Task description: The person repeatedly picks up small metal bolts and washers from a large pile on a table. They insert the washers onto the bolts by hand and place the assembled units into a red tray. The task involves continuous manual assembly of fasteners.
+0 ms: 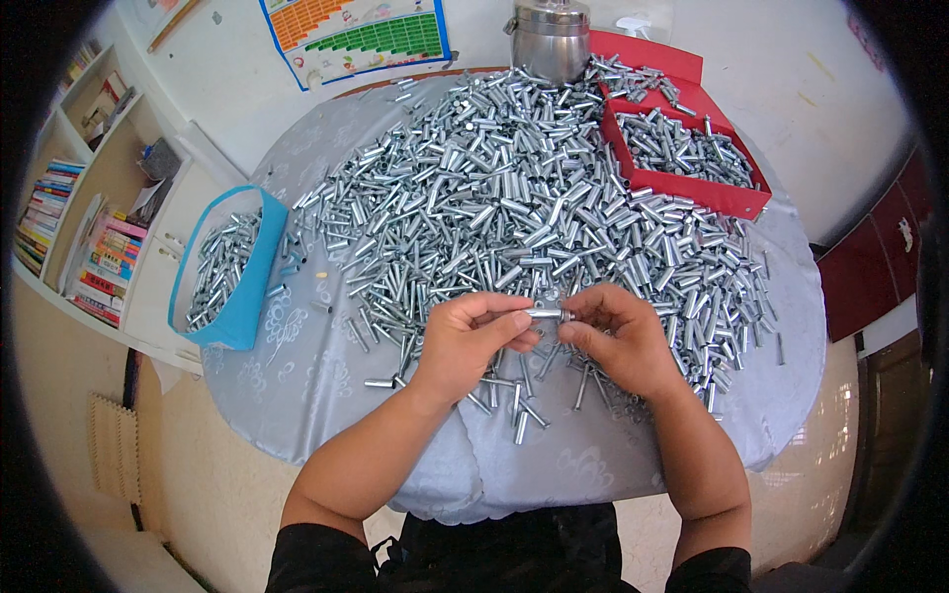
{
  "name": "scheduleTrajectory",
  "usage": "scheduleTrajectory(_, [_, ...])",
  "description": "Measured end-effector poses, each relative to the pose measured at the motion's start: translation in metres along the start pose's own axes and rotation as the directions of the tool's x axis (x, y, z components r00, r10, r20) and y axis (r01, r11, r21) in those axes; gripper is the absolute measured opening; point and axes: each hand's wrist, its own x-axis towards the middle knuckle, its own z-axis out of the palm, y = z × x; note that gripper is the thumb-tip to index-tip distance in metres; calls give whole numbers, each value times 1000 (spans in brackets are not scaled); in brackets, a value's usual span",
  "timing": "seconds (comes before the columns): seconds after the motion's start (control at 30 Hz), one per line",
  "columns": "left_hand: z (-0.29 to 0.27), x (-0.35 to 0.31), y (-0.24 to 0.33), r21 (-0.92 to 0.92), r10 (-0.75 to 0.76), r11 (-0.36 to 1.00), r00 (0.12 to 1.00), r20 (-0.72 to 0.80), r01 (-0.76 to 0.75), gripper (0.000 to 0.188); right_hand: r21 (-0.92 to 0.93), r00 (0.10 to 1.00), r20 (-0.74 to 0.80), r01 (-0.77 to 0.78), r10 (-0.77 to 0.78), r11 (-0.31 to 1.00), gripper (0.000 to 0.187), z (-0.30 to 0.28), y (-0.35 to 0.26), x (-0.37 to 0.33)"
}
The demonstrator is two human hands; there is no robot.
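Note:
Between thumb and fingers, my left hand (476, 341) grips a shiny metal sleeve (543, 313) lying roughly level. At its right end my right hand (621, 334) pinches a narrower metal tip, perhaps a bolt end; the fingers partly hide it. Both hands are over the near side of a large heap of silver metal sleeves and bolts (494, 212). Below the hands, several loose long bolts and sleeves (519, 403) lie on the grey tablecloth (395, 460).
A blue fabric bin (259, 272) with metal sleeves stands at the left table edge. At the back right, a red box (692, 190) holds more metal pieces, its lid folded back. A steel pot (550, 44) stands behind the heap. Bookshelves (99, 188) line the left wall.

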Motion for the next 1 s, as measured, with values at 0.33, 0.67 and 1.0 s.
scheduleTrajectory(0.33, [4,-4,1,84,23,996,1000,-15,-22,18,273,992,74,-115,99,955,14,1,-1,1])
scheduleTrajectory(0.67, [-1,-1,5,74,181,983,965,-190,-170,22,239,985,128,-141,112,961,11,-30,-8,7])
scheduleTrajectory(1.0, [-5,6,5,120,275,960,934,-227,-253,18,385,905,-426,187,-6,904,48,-43,-1,17])
